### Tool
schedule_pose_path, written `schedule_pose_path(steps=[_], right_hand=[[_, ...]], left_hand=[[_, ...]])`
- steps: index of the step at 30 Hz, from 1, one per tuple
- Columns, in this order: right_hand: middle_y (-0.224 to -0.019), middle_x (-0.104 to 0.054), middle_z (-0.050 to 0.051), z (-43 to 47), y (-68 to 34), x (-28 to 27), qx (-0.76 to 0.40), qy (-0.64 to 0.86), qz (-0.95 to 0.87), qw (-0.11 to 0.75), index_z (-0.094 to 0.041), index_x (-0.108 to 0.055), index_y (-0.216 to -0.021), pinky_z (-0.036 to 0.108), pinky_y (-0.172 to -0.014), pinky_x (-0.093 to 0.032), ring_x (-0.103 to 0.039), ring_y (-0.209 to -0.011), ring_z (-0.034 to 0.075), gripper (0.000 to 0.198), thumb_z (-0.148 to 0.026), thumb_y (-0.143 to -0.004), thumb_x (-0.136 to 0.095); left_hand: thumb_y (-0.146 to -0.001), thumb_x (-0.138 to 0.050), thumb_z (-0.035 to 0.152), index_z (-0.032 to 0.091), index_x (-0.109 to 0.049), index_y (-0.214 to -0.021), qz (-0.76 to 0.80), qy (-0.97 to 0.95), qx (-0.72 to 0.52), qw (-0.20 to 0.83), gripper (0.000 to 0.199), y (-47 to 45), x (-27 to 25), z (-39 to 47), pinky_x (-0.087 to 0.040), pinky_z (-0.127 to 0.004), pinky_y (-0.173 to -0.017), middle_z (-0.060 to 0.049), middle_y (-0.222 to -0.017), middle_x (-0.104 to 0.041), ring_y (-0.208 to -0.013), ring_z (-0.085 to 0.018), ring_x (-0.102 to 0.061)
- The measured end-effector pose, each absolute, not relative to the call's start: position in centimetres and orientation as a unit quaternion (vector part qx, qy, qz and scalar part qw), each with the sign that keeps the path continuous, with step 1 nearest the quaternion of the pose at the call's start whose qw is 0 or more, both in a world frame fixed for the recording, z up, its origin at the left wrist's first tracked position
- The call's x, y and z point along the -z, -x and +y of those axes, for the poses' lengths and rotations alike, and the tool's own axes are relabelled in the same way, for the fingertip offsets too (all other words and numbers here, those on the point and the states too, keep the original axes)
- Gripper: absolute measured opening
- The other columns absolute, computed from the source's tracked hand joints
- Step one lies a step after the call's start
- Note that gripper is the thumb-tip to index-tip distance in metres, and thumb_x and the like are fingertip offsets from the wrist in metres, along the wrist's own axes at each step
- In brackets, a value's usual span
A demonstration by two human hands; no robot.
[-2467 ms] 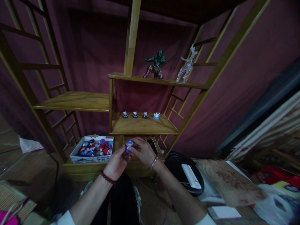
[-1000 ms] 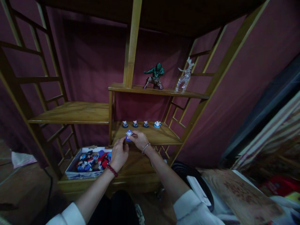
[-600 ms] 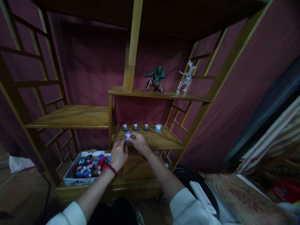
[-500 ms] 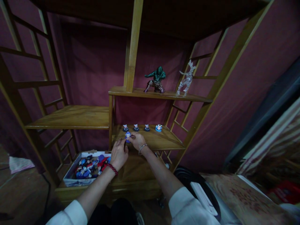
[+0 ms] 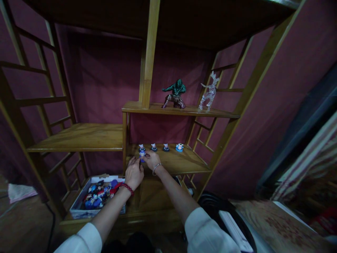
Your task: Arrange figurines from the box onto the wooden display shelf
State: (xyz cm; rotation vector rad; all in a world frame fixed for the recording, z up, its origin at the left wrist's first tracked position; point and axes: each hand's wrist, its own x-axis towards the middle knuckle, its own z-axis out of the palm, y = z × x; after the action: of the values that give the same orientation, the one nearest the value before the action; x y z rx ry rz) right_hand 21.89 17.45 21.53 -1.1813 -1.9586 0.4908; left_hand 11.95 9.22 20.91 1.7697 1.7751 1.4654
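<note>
A small purple figurine (image 5: 142, 154) is at the front left of the middle shelf (image 5: 173, 162), just in front of the leftmost standing figurine (image 5: 141, 147). My right hand (image 5: 152, 160) pinches it from the right. My left hand (image 5: 134, 173), closed, has its fingertips at the figurine's lower left side. Its base is partly hidden by my fingers, and whether it touches the shelf I cannot tell. Behind it a row runs along the shelf: dark-based figurines, with a blue-based figurine (image 5: 179, 147) at the right end.
A white box (image 5: 79, 207) full of jumbled figurines sits lower left, beside my left forearm. On the shelf above stand a dark green crouching figure (image 5: 176, 94) and a clear deer figure (image 5: 209, 92). A wooden upright (image 5: 150, 56) divides the rack.
The purple figurine and both hands have shifted slightly left relative to the row behind. The camera view has tilted a little, so the shelves appear lower.
</note>
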Motion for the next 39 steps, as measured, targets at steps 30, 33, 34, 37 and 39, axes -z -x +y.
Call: schedule_pose_path(steps=[30,33,34,37,39], right_hand=[[-0.094,-0.059,0.003,20.8,-20.7,-19.4,-0.259,0.455,-0.757,0.392,-0.020,-0.065,-0.089,0.024,-0.075,-0.049,-0.059,-0.077,0.013,0.023,-0.017,-0.066,-0.064],[-0.095,-0.058,0.003,20.8,-20.7,-19.5,-0.268,0.450,-0.757,0.390,-0.020,-0.065,-0.090,0.024,-0.076,-0.048,-0.059,-0.078,0.012,0.024,-0.017,-0.066,-0.064],[-0.096,-0.058,0.003,20.8,-20.8,-19.5,-0.273,0.448,-0.757,0.390,-0.020,-0.065,-0.090,0.024,-0.076,-0.048,-0.059,-0.078,0.013,0.024,-0.017,-0.066,-0.064],[-0.096,-0.058,0.003,20.9,-20.8,-19.4,-0.284,0.447,-0.753,0.391,-0.020,-0.064,-0.091,0.024,-0.077,-0.048,-0.059,-0.081,0.013,0.025,-0.017,-0.066,-0.064],[-0.097,-0.058,0.003,21.0,-20.7,-19.3,-0.293,0.447,-0.746,0.397,-0.019,-0.063,-0.092,0.023,-0.078,-0.048,-0.059,-0.083,0.013,0.026,-0.015,-0.066,-0.064]], left_hand=[[-0.073,-0.040,0.013,0.004,-0.057,-0.102,0.669,-0.658,-0.336,-0.082,0.035,-12.2,-20.1,10.9,-0.036,-0.034,-0.094,-0.016,-0.099,-0.060,-0.111,-0.025,-0.044],[-0.072,-0.041,0.013,0.005,-0.058,-0.102,0.671,-0.654,-0.335,-0.095,0.035,-12.3,-20.1,10.9,-0.037,-0.033,-0.094,-0.015,-0.099,-0.061,-0.110,-0.024,-0.045],[-0.072,-0.041,0.013,0.005,-0.058,-0.102,0.671,-0.654,-0.336,-0.098,0.035,-12.3,-20.1,10.9,-0.038,-0.034,-0.094,-0.015,-0.099,-0.061,-0.110,-0.024,-0.045],[-0.072,-0.041,0.012,0.006,-0.058,-0.102,0.667,-0.655,-0.340,-0.104,0.035,-12.4,-20.1,10.9,-0.039,-0.035,-0.093,-0.015,-0.101,-0.060,-0.110,-0.023,-0.045],[-0.072,-0.041,0.012,0.007,-0.058,-0.102,0.662,-0.657,-0.345,-0.107,0.034,-12.4,-20.0,10.8,-0.039,-0.036,-0.092,-0.015,-0.103,-0.060,-0.110,-0.024,-0.045]])
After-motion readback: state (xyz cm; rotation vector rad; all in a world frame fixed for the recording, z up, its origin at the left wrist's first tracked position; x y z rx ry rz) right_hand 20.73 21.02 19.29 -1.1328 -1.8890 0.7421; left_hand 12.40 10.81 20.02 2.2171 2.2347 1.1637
